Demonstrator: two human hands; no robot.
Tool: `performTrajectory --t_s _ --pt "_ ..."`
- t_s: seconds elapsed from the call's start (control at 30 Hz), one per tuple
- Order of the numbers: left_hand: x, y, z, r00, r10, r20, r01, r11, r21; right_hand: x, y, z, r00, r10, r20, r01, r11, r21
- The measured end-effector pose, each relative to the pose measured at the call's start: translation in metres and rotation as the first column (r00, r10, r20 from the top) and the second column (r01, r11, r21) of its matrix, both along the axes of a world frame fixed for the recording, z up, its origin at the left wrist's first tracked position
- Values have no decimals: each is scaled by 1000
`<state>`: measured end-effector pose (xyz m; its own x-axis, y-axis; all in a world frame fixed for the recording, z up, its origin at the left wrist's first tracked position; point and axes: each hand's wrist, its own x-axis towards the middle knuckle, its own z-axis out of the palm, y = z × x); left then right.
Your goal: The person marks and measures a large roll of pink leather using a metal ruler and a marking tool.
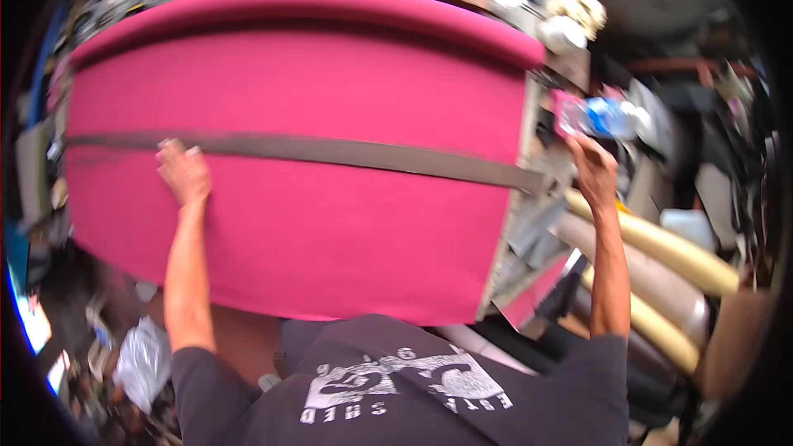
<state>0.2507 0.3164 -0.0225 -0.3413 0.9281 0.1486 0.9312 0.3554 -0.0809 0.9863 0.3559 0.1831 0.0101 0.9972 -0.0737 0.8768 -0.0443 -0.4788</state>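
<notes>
My left hand [183, 172] lies with its fingers stretched out on the pink sheet of material [330, 231], its fingertips at the edge of a long dark flat strip [355, 153]. That strip runs across the whole width of the sheet. Past the sheet's right end, my right hand [596, 167] is raised with its fingers drawn together. Just beyond those fingertips is a clear plastic bottle [607, 117] with a blue label and a pinkish base. Blur hides whether the fingers touch the bottle or hold something small.
A thick pink roll [314, 4] lines the sheet's far edge. Cream-coloured rolls [669, 248] lie to the right of the table. A crumpled plastic bag [142, 363] is at lower left. Mixed clutter crowds the far side.
</notes>
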Motion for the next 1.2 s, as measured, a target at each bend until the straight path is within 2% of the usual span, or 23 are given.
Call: performTrajectory --t_s 0.03,0.07,0.1,0.13,0.17,0.2,0.23,0.3,0.37,0.4,0.43,0.5,0.67,0.7,0.77,0.8,0.87,0.9,1.03,1.1,1.13,1.17,1.2 --pt "3 0 5 1000 23 17 -23 1000 10 -18 -10 4 994 86 60 -92 991 97" --pt "11 -1 17 998 61 23 -61 998 5 -34 -24 -1 998 46 -52 -43 997 63" --pt "11 -1 31 987 100 123 -95 995 -44 -57 -38 -2 981 192 -15 -184 959 218" --pt "3 -6 24 996 62 57 -58 996 -70 -83 -55 3 979 204 7 -201 957 208" --pt "-8 -13 17 999 28 28 -24 989 -145 -121 -81 9 962 5 -274 7 999 43" --pt "-11 -21 25 991 32 130 -10 985 -170 -125 -106 -8 971 192 -142 -177 978 111" --pt "-22 -38 5 987 8 161 7 996 -91 -151 -134 -11 965 195 -178 -184 980 77" --pt "-34 -81 30 932 57 359 -49 998 -33 -175 -196 -34 952 76 -296 -145 965 -218" --pt "-61 -130 25 913 220 344 -226 974 -23 -200 -258 -69 858 -79 -508 -117 933 -341" --pt "-81 -156 17 893 330 307 -336 941 -32 -217 -281 -71 826 -181 -534 -101 885 -455" --pt "-100 -183 14 860 433 271 -439 898 -43 -235 -302 -71 790 -288 -541 -88 820 -566" --pt "-132 -225 29 818 513 260 -515 855 -66 -265 -335 -84 783 -366 -503 -24 790 -612" --pt "-246 -265 15 695 601 395 -655 756 3 -352 -358 -85 906 -293 -305 52 793 -607" --pt "-276 -262 14 651 617 443 -694 720 17 -373 -366 -91 883 -369 -289 111 763 -637" --pt "-329 -252 19 540 554 633 -747 662 57 -400 -394 -105 824 -514 -240 223 684 -695" --pt "-358 -251 12 496 484 721 -763 639 95 -367 -435 -185 711 -653 -262 316 629 -711" --pt "-390 -258 17 362 381 851 -817 569 92 -390 -437 -170 460 -871 -174 472 405 -783" --pt "-402 -254 33 344 338 876 -803 589 88 -407 -435 -172 299 -944 -138 511 281 -812" --pt "-424 -254 60 287 266 920 -751 659 44 -431 -420 -172 282 -928 -243 656 371 -658" --pt "-428 -253 64 291 249 924 -728 684 45 -446 -418 -147 404 -901 -159 728 423 -539" --pt "-435 -253 46 328 254 910 -727 683 72 -437 -418 -158 616 -779 -116 729 620 -289" --pt "-431 -249 49 425 393 816 -732 679 54 -426 -424 -173 780 -626 0 625 780 -39" --pt "-424 -245 61 510 515 689 -736 675 41 -442 -416 -149 793 -609 -29 607 793 -45"
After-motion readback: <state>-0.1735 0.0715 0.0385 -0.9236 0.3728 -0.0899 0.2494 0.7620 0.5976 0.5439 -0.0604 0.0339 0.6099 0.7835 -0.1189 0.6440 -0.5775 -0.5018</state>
